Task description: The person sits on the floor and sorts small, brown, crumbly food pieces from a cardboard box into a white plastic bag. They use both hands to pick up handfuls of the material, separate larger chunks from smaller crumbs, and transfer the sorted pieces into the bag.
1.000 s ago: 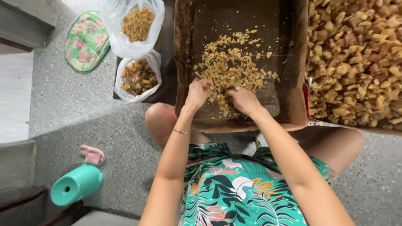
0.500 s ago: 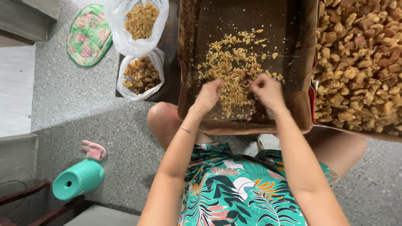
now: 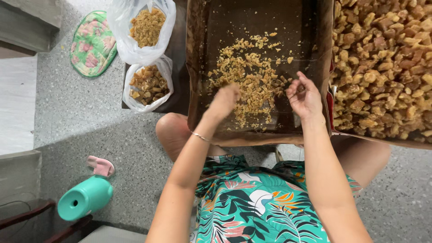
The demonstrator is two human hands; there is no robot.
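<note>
Sorting step: left hand (image 3: 225,101), fingers bunched & blurred, grip can't be told, sits on small tan crumbly pieces (image 3: 249,76) inside dark brown cardboard tray (image 3: 198,67). Right hand (image 3: 305,96) at 3 o'clock of pile, loosely cupped, apparently empty. Next probably needs careful pinching.

left hand (image 3: 223,101) motion-blurred, grip unclear | big tray of chunks (image 3: 382,67) cut off top and right | person's lower body out of frame

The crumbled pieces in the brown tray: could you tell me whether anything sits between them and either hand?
Nothing visible does. The left hand rests on the crumbled pieces; the right hand is at their right edge.
</note>
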